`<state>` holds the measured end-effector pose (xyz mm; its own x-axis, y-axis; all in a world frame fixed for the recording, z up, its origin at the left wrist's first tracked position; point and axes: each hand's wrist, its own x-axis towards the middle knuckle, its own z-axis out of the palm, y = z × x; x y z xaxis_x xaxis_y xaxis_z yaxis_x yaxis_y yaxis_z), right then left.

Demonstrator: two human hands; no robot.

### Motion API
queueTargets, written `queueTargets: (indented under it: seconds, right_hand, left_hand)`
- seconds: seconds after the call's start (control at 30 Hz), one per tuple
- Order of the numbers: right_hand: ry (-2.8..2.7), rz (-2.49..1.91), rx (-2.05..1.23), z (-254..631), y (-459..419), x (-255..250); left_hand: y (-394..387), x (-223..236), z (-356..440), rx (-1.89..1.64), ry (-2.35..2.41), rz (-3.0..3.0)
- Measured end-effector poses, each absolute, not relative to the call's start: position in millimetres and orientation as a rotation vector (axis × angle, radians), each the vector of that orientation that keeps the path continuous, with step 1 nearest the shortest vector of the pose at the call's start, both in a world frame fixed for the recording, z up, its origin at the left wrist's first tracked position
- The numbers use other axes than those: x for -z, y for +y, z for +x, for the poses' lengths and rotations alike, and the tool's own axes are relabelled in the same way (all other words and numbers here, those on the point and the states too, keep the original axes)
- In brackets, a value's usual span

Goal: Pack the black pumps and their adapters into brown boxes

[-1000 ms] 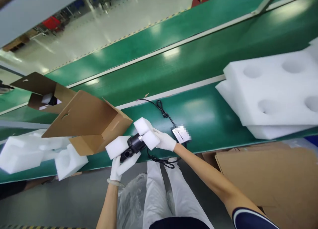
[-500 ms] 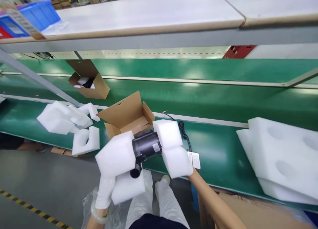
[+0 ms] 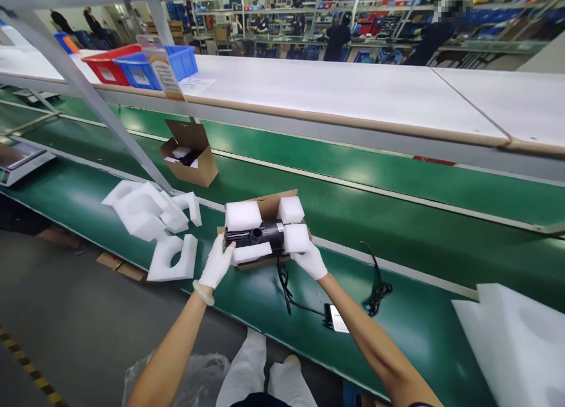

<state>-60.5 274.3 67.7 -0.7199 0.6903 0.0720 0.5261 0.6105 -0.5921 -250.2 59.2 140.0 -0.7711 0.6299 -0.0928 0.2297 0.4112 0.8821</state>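
A black pump [image 3: 258,235] sits between two white foam end caps, the left foam cap [image 3: 243,217] and the right foam cap [image 3: 293,236]. My gloved left hand [image 3: 216,264] grips the left cap and my gloved right hand [image 3: 311,260] grips the right cap. The bundle is held over an open cardboard box [image 3: 270,205] on the green conveyor belt [image 3: 397,236]. The pump's black cord [image 3: 286,286] trails across the belt to a tagged plug [image 3: 335,318].
Loose white foam pieces [image 3: 145,209] lie on the belt at left, with another open box [image 3: 189,154] holding a packed pump behind. A large foam sheet [image 3: 521,342] lies at right. A shelf carries blue and red bins [image 3: 145,65]. People work in the background.
The foam-capped pump moved away from me and over the open box. The view lifted to show the shelf and the workshop behind.
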Motion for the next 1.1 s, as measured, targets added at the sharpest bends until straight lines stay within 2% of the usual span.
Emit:
queueTargets:
  seconds: [0.3,0.47,0.67,1.1]
  right_hand:
    - [-2.646,-1.119,-0.825,-19.8,309.0,-122.4]
    - [-2.862,-0.884,-0.552,-34.3,329.5,-144.8]
    - [-3.157,-0.766,-0.322,-63.7,342.9,-154.5]
    - [-3.157,-0.769,-0.369,-11.7,362.9,-149.2]
  left_hand:
    - [102.0,-141.8,-262.9,-1.053,2.177,0.783]
    - [130.6,-152.4,-253.1,-0.799,2.151,0.804]
    - [165.2,-151.8,-241.1,-0.654,2.218,0.773]
    - [210.7,-145.2,-201.7,-0.597,2.301,0.765]
